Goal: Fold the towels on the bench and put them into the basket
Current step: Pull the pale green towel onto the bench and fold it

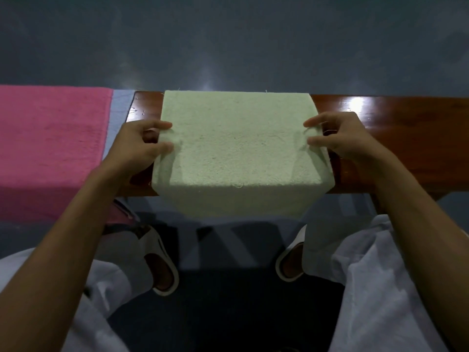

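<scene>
The fingertips (166, 126) of the left hand (140, 146) and those of the right hand (338, 141) are held narrow, each hand pinching one side edge of the green towel (238, 143); the cloth puckers a little under both pinches. The towel lies across the bench (396, 138), its far edge at the far rim and its near part hanging over the near rim toward the person's knees; so it is on the bench, between the two hands, and the basket is not in view.

I judge that the folding of this towel is the step in hand; nothing here is ready for the basket yet. The next move probably calls for both hands to lift together and lay one edge evenly on the other, with corners matched, since soft cloth sags easily.

The towel is pale, with rough terry loops and loose threads at its corners; the bench is dark red wood, glossy, reflecting lamps. To the left lies a pink towel (50, 138), flat and fuzzy; a grey-blue towel (119, 110) is just beside it, perhaps under it.
</scene>
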`<state>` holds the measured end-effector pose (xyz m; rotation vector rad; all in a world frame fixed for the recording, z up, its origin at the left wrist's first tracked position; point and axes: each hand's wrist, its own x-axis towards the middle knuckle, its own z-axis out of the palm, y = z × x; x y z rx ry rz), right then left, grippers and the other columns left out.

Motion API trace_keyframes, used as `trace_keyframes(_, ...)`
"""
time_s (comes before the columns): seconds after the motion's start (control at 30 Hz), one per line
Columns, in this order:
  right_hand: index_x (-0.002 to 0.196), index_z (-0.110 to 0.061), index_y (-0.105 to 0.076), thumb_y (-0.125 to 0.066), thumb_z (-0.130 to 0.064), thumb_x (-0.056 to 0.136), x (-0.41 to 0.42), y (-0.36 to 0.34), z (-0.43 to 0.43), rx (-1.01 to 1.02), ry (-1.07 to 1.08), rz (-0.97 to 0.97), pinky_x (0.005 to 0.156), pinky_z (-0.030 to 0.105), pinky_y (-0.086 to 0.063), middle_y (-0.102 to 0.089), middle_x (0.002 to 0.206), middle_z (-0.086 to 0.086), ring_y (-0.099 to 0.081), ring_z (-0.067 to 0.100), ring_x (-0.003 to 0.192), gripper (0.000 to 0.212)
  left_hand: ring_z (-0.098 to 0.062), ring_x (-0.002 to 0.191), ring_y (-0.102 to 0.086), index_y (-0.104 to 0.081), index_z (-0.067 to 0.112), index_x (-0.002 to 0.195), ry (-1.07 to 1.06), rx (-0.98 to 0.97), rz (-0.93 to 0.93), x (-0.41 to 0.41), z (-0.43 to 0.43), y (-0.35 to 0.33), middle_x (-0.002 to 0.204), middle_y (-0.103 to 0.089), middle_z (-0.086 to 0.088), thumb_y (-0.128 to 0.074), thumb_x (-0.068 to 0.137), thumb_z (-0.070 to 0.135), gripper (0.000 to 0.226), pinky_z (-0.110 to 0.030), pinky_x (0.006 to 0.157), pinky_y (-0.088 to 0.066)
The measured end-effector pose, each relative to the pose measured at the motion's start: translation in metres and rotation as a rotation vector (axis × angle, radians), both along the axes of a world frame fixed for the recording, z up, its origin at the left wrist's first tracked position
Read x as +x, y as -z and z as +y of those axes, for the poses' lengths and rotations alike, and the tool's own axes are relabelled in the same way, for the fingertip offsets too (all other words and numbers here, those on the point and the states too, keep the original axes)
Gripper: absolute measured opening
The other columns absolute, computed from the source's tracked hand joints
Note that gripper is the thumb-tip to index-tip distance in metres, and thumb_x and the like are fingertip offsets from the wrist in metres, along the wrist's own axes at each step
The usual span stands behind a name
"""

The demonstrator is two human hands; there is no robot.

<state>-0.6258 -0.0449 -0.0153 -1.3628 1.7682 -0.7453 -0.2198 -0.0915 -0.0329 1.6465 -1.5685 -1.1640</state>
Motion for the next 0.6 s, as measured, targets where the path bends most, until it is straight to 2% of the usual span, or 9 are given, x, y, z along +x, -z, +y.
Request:
trace_keyframes(0.1,0.121,-0.013,-0.072,-0.079,-0.006,0.086,-0.003,0.001,-0.001,-0.025,-0.011,0.022,0.076,0.020,-0.053,-0.067,0.119,-0.002,-0.064,0.006,0.103,0.037,-0.005,0.096,-0.072,-0.071,0.019,0.127,-0.055,-0.007,0.011,0.001,-0.001,0.000,0.109,-0.075,0.002,-0.078,0.088,0.004,0.042,-0.015,0.069,-0.056)
trace_keyframes(0.2,0.118,-0.013,-0.074,-0.083,-0.009,0.083,-0.007,0.002,0.000,-0.078,0.002,0.063,0.076,0.020,-0.057,-0.072,0.112,-0.002,-0.068,0.008,0.102,0.036,-0.006,0.093,-0.073,-0.074,0.014,0.121,-0.077,-0.009,0.009,0.001,-0.003,0.000,0.104,-0.076,0.002,-0.079,0.087,0.003,0.036,-0.016,0.070,-0.057)
trace_keyframes(0.33,0.119,-0.011,-0.074,-0.081,-0.008,0.085,-0.014,0.002,0.001,-0.151,-0.004,0.146,0.070,0.011,-0.057,-0.072,0.112,0.000,-0.068,0.003,0.097,0.035,-0.008,0.090,-0.072,-0.077,0.017,0.112,-0.121,-0.054,-0.078,0.004,-0.005,0.001,0.098,-0.076,0.002,-0.082,0.086,0.012,0.027,-0.024,0.076,-0.058)
trace_keyframes(0.43,0.118,-0.010,-0.075,-0.081,-0.008,0.085,-0.018,0.004,0.001,-0.166,0.004,0.191,0.074,0.016,-0.056,-0.072,0.110,0.001,-0.067,0.004,0.094,0.034,-0.009,0.089,-0.072,-0.080,0.021,0.106,-0.155,-0.145,-0.167,0.006,-0.004,0.003,0.094,-0.077,0.004,-0.085,0.083,0.021,0.024,-0.030,0.081,-0.059)
trace_keyframes(0.5,0.116,-0.011,-0.075,-0.083,-0.012,0.084,-0.019,0.005,0.000,-0.176,0.024,0.229,0.078,0.020,-0.057,-0.072,0.109,0.000,-0.068,0.004,0.094,0.033,-0.005,0.085,-0.072,-0.081,0.023,0.104,-0.156,-0.203,-0.207,0.005,-0.004,0.004,0.092,-0.077,0.006,-0.086,0.082,0.023,0.022,-0.026,0.078,-0.058)
trace_keyframes(0.6,0.112,-0.013,-0.078,-0.085,-0.017,0.083,-0.024,0.007,-0.002,-0.211,0.078,0.275,0.084,0.033,-0.062,-0.075,0.107,0.000,-0.071,0.007,0.094,0.030,0.001,0.080,-0.069,-0.081,0.023,0.104,-0.142,-0.266,-0.256,0.003,-0.005,0.005,0.090,-0.076,0.008,-0.085,0.083,0.026,0.021,-0.023,0.077,-0.055)
